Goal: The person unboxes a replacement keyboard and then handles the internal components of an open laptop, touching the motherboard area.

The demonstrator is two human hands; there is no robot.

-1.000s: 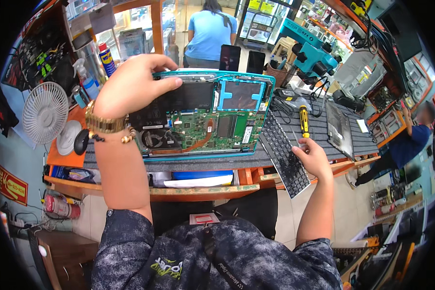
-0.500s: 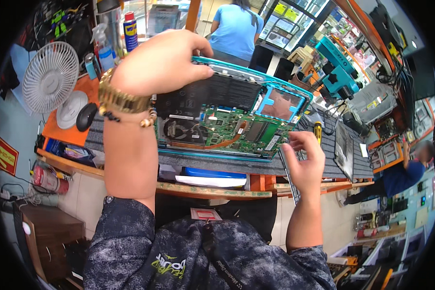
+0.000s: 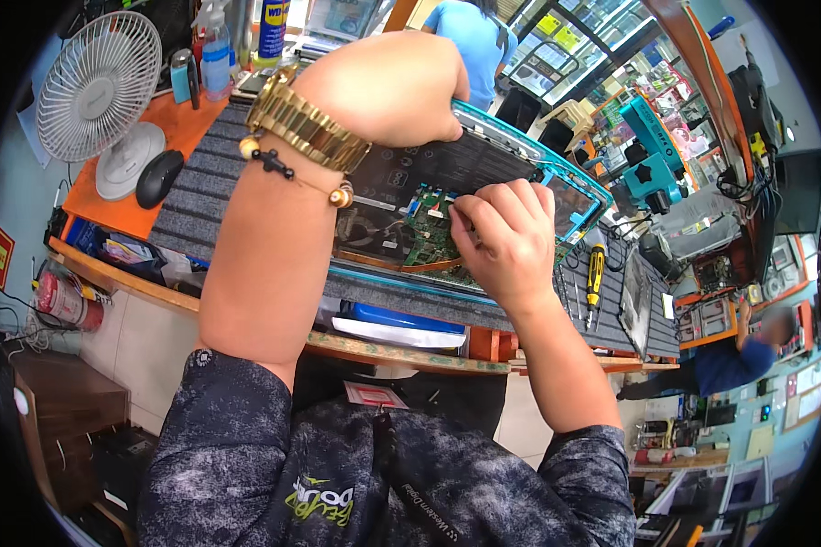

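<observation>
An opened laptop base with a teal rim stands tilted over the bench, its insides facing me. My left hand grips its far upper edge, fingers bent over the rim and partly hidden. Inside are a black battery, a green circuit board and a fan that my left forearm partly hides. My right hand is over the circuit board, thumb and index finger pinched together at its upper part. Whatever sits between those fingertips is too small to make out.
A yellow-black screwdriver lies right of the laptop, near a dark flat panel. A teal microscope stands at the back right. On the left are a white fan, a black mouse and a spray bottle. People are beyond the bench.
My right hand has moved left and up from beside the laptop onto its circuit board, and its fingers have closed into a pinch. My left hand keeps hold of the rim. The view has shifted.
</observation>
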